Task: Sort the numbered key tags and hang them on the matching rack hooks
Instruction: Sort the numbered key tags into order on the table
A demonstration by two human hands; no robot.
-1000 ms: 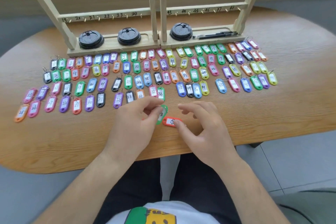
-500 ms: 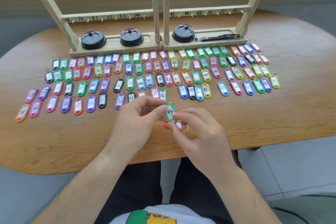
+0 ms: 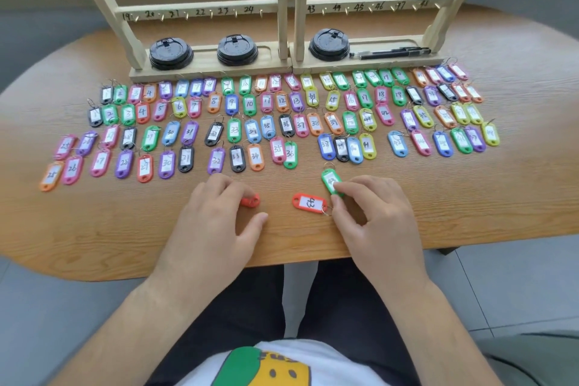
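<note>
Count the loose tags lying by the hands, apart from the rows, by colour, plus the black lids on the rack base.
Red tags: 2, one under the left hand
Green tag: 1, held by the right hand
Black lids: 3
Total: 6

Orange tag [image 3: 308,202] lies sideways between red tag [image 3: 250,200] and green tag [image 3: 328,179].

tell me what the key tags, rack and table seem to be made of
Key tags: glossy coloured plastic with paper number inserts and small metal rings. Rack: pale, bare-looking wood. Table: brown wood-grain top, matte, possibly veneer or laminate.
</note>
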